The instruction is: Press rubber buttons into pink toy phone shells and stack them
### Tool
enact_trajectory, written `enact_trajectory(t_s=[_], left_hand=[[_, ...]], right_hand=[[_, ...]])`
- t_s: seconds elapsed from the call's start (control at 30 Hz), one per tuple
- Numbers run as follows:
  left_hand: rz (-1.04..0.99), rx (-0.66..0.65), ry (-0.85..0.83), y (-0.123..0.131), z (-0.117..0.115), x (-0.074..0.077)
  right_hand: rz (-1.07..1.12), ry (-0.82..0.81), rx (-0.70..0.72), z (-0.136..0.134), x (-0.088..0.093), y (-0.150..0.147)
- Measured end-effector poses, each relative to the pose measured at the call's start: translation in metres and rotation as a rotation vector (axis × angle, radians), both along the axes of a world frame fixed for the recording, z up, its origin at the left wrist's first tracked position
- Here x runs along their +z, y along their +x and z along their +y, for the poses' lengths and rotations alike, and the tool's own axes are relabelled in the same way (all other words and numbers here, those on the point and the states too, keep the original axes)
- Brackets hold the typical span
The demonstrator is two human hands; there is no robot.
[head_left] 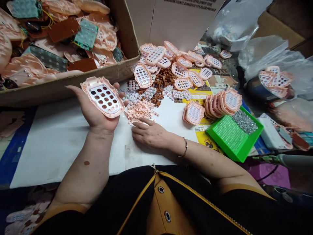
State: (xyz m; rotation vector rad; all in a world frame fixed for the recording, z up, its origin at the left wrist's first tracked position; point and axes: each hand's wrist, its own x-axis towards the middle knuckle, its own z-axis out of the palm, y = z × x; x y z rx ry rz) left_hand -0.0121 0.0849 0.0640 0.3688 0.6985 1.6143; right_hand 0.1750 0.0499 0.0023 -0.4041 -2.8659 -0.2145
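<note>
My left hand [94, 120] is palm up, its fingers wrapped round a pink plastic shell [104, 97] with a white keypad face full of square holes. The holes look dark. At the middle of the white work surface, my right hand [149, 133] lies palm down with fingers stretched out. Its fingertips touch the near edge of a heap of small pink button pieces [140, 110]. Behind this heap are loose white printed button caps [133, 95] and a pile of brown parts [163, 81]. Whether anything lies under the right fingertips is hidden.
A cardboard box [129, 63] of pink shells and circuit boards stands at left. More keypad shells [182, 70] are heaped at the back. Stacked shells [221, 102] stand beside a green tray [238, 155] holding small metal screws. An electric screwdriver [290, 162] lies at right, below a metal bowl [254, 86].
</note>
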Motion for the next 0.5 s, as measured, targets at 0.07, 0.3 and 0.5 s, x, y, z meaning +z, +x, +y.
enact_trajectory(t_s=[0.07,0.3,0.5], left_hand=[[-0.020,-0.019,-0.010,0.002,0.000,-0.001],[0.066,-0.060,-0.036,0.008,-0.002,-0.007],[0.147,-0.072,-0.072,0.010,0.000,-0.012]], right_hand=[[0.051,0.014,-0.085,0.015,0.003,0.008],[0.059,-0.026,-0.634,0.093,0.022,0.035],[0.033,0.040,-0.585,0.108,0.017,0.036]])
